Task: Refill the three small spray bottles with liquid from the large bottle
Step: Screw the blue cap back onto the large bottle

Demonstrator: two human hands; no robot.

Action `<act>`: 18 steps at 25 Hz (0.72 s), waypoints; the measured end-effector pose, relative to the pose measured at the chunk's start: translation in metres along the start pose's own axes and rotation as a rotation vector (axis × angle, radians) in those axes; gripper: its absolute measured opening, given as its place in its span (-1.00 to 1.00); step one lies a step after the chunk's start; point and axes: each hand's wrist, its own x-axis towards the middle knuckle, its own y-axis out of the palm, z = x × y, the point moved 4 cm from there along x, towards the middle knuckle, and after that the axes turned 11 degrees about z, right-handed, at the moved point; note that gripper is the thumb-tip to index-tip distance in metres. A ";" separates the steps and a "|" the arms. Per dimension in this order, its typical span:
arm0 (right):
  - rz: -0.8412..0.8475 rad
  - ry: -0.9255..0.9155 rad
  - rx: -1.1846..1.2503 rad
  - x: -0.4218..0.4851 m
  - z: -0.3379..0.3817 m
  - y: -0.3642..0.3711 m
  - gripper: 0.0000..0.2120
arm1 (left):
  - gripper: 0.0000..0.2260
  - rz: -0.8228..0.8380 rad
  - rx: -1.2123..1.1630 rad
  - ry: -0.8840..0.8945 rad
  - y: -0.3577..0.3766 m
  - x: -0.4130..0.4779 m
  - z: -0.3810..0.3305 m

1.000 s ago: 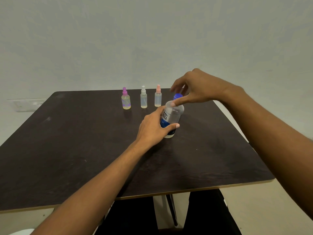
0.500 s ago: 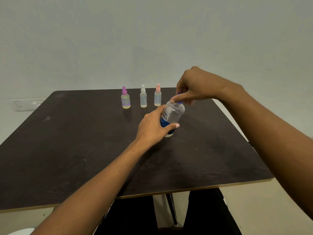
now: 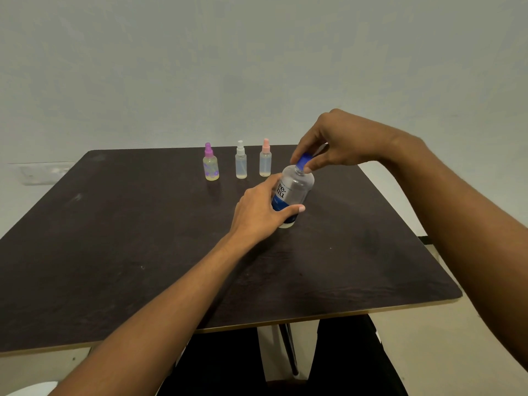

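Just right of the three small spray bottles (image 3: pixel 241 164) at the worktop's (image 3: pixel 114 238) far edge, the left hand (image 3: pixel 257 212) grips the upright large bottle (image 3: pixel 295 187) round its smooth, probably slippery and fairly heavy body, while the right hand's (image 3: pixel 337 141) fingers (image 3: pixel 303 148) pinch the blue cap (image 3: pixel 303 160).

The left hand (image 3: pixel 258 214) covers a good chunk of the label on the large bottle (image 3: pixel 295 187), so only "re-nu" reads, and its fingers vanish behind the bottle. Fingers of the right hand (image 3: pixel 337 141) hide part of the blue cap (image 3: pixel 303 160). The table (image 3: pixel 114 238) runs off the left edge. The pattern on the purple-topped spray bottle (image 3: pixel 211 165) is too tiny to make out.
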 end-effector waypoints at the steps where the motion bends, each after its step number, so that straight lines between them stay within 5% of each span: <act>1: -0.021 0.022 -0.004 0.001 -0.001 0.001 -0.76 | -0.26 -0.001 0.004 -0.001 0.000 0.000 0.000; 10: -0.113 0.107 -0.055 0.007 -0.004 0.011 -0.57 | -0.26 0.008 -0.050 -0.007 0.004 0.000 0.003; 13: -0.245 0.151 0.169 -0.005 -0.012 0.015 -0.38 | -0.30 -0.008 -0.121 0.001 0.000 0.003 0.001; 18: -0.426 0.158 0.717 -0.025 -0.027 0.072 -0.44 | -0.32 -0.066 -0.198 0.037 -0.011 0.008 -0.004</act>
